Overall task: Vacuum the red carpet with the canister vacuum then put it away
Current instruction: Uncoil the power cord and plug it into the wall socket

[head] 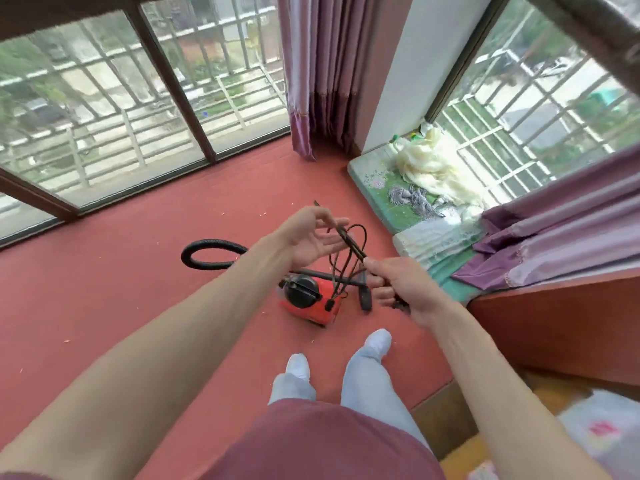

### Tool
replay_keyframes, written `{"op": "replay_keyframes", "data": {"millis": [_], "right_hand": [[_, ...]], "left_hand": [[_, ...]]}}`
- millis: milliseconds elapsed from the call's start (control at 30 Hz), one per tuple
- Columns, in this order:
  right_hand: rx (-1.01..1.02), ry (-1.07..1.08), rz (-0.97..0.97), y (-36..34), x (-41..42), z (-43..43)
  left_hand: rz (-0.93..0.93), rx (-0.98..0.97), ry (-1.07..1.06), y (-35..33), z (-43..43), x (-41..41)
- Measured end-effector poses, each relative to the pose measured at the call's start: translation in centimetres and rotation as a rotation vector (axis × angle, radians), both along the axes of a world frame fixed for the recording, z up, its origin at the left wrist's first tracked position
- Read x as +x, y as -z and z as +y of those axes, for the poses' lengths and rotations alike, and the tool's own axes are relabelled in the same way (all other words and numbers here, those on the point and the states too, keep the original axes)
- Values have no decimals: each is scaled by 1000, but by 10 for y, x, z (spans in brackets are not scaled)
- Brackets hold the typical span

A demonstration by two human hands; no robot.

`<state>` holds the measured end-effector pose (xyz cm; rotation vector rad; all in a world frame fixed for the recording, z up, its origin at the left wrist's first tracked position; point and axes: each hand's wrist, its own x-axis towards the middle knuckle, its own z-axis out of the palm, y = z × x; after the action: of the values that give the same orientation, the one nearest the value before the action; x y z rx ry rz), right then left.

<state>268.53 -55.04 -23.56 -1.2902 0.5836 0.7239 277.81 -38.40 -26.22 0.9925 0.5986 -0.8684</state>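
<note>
A small red canister vacuum (313, 301) lies on the red carpet (145, 258) just ahead of my feet. Its black hose (207, 252) curls away to the left on the carpet. The black power cord (349, 251) hangs in loops between my hands above the vacuum. My right hand (398, 285) grips a bundle of the cord in curled fingers. My left hand (311, 233) is held palm up with fingers spread, and the cord runs across its fingertips. The black plug (329, 304) dangles over the vacuum body.
Large barred windows (104, 109) bound the carpet on the far and left sides. Purple curtains (322, 74) hang at the corner. A green mat with pale cloth (426, 174) lies along the right window. A wooden cabinet (561, 323) stands at my right.
</note>
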Motion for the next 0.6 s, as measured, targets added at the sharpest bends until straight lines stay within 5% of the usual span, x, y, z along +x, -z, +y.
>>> {"op": "replay_keyframes", "data": {"millis": [133,233,400,600], "right_hand": [[-185,-121,-178,-64,-3,-31],[-258,-128,-285,-107,-4,-54],[-323,-85,-408,-141,-19,-91],[-173,-34,-547,-178,-66,-139]], "left_hand": [[-161,30,154,-24,-26,-4],[-463,227,403,-41,-56,-11],[-831,397,524,-50,-110,-28],[-904,467,454,-37,-159,-55]]}}
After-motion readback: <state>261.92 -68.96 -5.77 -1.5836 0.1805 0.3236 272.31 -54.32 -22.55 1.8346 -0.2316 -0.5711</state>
